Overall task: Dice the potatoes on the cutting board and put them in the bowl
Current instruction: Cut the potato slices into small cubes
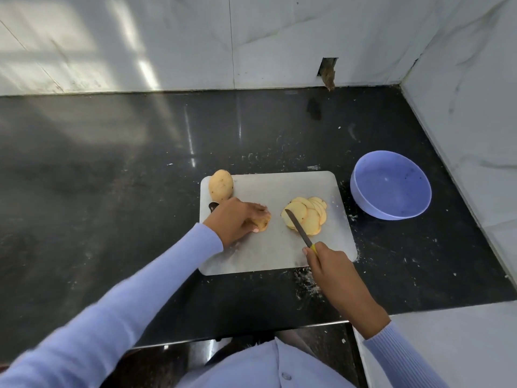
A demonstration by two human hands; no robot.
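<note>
A knife (298, 227) is gripped at its yellow handle by the right hand (330, 264), with the blade laid across a fanned stack of potato slices (306, 215) on the cutting board (279, 189). A remaining potato piece (263, 221) is held against the board under the curled fingers of the left hand (237, 219). A whole potato (221, 185) lies at the board's far-left corner, partly overhanging the edge. The blue bowl (390, 184) stands on the counter just right of the board and contains no potato.

Risks: the overlapped slices may slide apart under blade pressure, giving uneven dice. The whole potato may roll off the corner if the board is jolted.

The held piece is largely covered by the left hand, so its size cannot be judged. A dark object (213, 206) behind that hand cannot be identified.
</note>
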